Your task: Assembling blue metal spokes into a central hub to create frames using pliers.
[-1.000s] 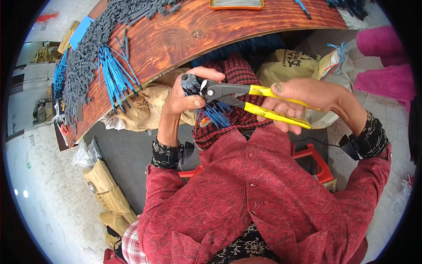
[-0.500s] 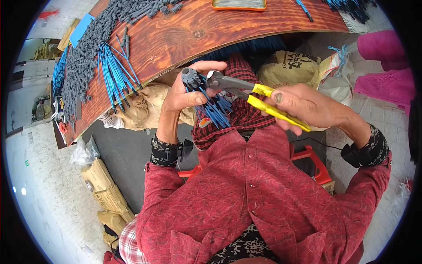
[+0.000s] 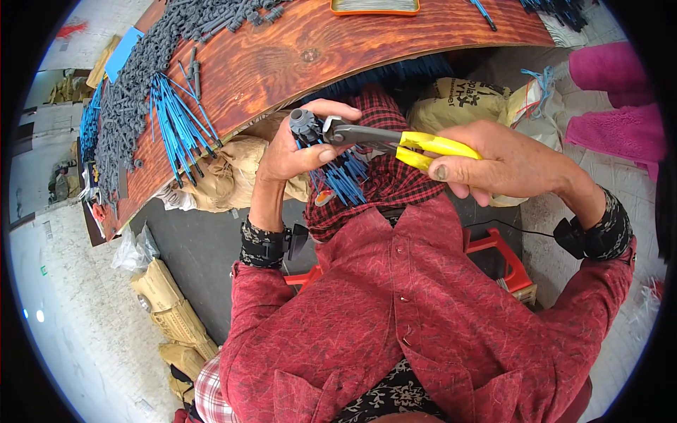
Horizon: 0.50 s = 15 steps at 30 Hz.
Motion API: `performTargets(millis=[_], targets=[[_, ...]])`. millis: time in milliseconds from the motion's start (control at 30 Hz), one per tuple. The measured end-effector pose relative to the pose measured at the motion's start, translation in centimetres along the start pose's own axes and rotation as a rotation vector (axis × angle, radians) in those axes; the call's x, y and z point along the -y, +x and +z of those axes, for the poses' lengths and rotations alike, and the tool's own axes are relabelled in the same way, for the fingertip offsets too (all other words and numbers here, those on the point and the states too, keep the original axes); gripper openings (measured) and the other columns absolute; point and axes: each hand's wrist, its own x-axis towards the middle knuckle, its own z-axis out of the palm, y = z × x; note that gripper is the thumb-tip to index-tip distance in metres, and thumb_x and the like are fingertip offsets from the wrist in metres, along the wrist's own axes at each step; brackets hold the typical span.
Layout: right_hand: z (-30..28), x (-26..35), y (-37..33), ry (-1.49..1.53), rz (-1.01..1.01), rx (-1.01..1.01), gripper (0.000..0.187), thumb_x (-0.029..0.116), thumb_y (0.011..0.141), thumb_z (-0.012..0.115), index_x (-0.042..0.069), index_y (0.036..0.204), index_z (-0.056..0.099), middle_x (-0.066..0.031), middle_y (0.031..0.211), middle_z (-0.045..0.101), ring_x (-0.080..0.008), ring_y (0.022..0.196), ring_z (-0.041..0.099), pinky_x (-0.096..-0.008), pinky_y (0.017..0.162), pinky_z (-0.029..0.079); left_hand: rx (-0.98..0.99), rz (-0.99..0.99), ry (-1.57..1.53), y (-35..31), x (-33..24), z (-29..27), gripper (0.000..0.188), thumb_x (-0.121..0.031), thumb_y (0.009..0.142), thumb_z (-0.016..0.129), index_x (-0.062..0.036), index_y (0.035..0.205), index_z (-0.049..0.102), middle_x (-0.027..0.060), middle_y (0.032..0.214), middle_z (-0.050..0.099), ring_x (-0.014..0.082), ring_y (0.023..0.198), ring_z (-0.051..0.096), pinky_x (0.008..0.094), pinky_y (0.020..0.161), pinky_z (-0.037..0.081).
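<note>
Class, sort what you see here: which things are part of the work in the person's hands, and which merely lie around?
In use:
left hand
grey plastic cap
bundle of blue plastic sticks
right hand
yellow-handled pliers

Lying about:
wooden table
loose blue sticks
heap of grey caps
orange tray
tan sacks

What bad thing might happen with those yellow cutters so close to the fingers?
The cutters in the right hand meet the grey plastic piece right beside the left hand thumb, so a slip might pinch or nick it. The bundle of blue sticks in that hand looks loose, so some might drop onto the lap.
</note>
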Motion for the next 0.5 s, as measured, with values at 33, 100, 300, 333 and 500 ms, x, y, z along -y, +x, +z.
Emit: performTargets(millis=[33,100,300,333,500], targets=[[0.0,0.1,-0.1,0.001,0.002,-0.002,0.037,0.038,0.103,0.055,0.002,0.109,0.062,-0.0001,0.073,0.061,-0.0077,0.054,0.058,-0.0243,0.050,0.045,0.002,0.000,-0.002,0.1,0.1,-0.1,0.060,-0.024,0.080,0.079,0.0016,0.130,0.060,0.0068,0.101,0.067,0.0125,0.088,0.064,0.0298,0.081,0.054],[0.0,0.3,-0.1,-0.028,0.010,-0.019,0.036,0.038,0.103,0.055,0.003,0.106,0.063,-0.0002,0.072,0.062,-0.0080,0.054,0.059,-0.0246,0.049,0.045,0.038,0.018,0.023,0.3,0.3,-0.3,0.058,-0.024,0.080,0.079,0.0006,0.129,0.061,0.0069,0.105,0.066,0.0127,0.089,0.064,0.0294,0.081,0.053],[-0.6,1.2,-0.5,-0.141,0.058,-0.040,0.041,0.039,0.103,0.054,0.001,0.094,0.064,-0.0042,0.068,0.063,-0.0125,0.052,0.061,-0.0291,0.050,0.049,0.009,-0.038,0.164,0.5,-0.8,0.8,0.054,-0.023,0.084,0.078,-0.0025,0.130,0.060,0.0042,0.107,0.064,0.0111,0.095,0.059,0.0278,0.086,0.047],[-0.4,1.3,-0.4,-0.138,0.059,-0.043,0.041,0.039,0.103,0.054,0.001,0.094,0.064,-0.0042,0.068,0.063,-0.0125,0.052,0.061,-0.0291,0.050,0.049,0.013,-0.039,0.164,0.6,-0.7,0.8,0.054,-0.023,0.084,0.078,-0.0025,0.130,0.060,0.0042,0.107,0.064,0.0111,0.095,0.059,0.0278,0.086,0.047],[1.2,-1.0,0.7,-0.596,-0.200,-0.380,0.034,0.033,0.100,0.059,0.000,0.100,0.065,-0.0136,0.068,0.065,-0.0267,0.059,0.065,-0.0406,0.056,0.049,-0.107,-0.028,0.140,1.2,-0.5,0.8,0.056,-0.025,0.088,0.077,-0.0040,0.135,0.056,-0.0002,0.101,0.056,0.0095,0.093,0.054,0.0278,0.085,0.045]])
